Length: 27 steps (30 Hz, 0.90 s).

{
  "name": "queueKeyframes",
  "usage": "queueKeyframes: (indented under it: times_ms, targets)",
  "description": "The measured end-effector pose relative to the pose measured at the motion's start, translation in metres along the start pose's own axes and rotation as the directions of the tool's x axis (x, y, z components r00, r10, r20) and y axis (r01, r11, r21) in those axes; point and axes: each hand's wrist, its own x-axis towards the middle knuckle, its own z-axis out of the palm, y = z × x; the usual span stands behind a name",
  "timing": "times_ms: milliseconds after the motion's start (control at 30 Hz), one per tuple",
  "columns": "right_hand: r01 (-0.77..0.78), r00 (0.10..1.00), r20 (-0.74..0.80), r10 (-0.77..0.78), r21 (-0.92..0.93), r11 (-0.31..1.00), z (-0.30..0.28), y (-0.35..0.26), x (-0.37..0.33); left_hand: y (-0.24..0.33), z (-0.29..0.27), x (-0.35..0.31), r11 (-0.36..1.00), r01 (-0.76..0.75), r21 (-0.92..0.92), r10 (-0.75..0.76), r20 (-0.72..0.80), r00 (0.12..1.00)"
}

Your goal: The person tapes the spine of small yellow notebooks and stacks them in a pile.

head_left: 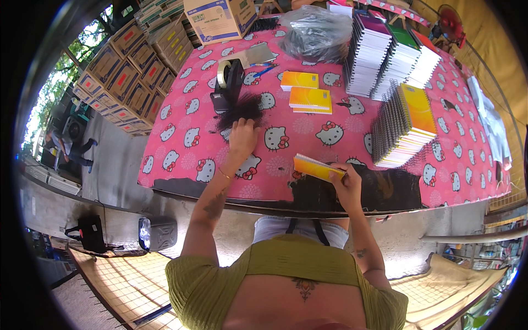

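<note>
My right hand (347, 186), near the table's front edge, grips a small yellow-orange notebook (318, 168) by its right end. My left hand (243, 137) reaches to a loose pile of thin black pieces (243, 109); its fingers are bent together at the pile's near edge, and whatever they pinch is too small to make out. Just behind the pile stands a black tape dispenser (233, 77) with a roll of tape. Two short stacks of yellow notebooks, a farther one (300, 80) and a nearer one (310, 100), lie ahead of the right hand.
A tall stack of yellow spiral notebooks (421, 110) stands at the right. Behind it rise tall notebook stacks with purple (374, 27) and green covers (404, 37), beside a clear plastic bag (316, 33). Blue pens (264, 70) lie mid-table. Cardboard boxes (118, 74) are piled at the left.
</note>
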Motion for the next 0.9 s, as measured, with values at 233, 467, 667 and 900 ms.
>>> queueKeyframes:
  times_ms: [233,467,667,900]
  targets:
    - [-0.088,0.995,-0.023,0.094,0.186,0.979,0.017,0.002,0.002,0.006,0.002,0.000,0.975,-0.220,-0.037,0.207,-0.218,0.954]
    - [-0.061,0.993,-0.093,0.077,0.164,0.985,0.016,0.011,0.001,0.070,-0.039,-0.031,0.624,0.293,-0.724,-0.152,0.256,0.955]
    - [-0.191,0.981,0.079,0.178,0.230,0.954,0.013,0.005,0.005,0.127,-0.043,-0.088,0.281,0.373,-0.884,-0.018,0.384,0.923]
    - [-0.185,0.979,0.120,0.167,0.159,0.970,0.003,0.008,0.012,0.090,-0.051,-0.051,0.669,0.048,-0.742,0.074,0.131,0.989]
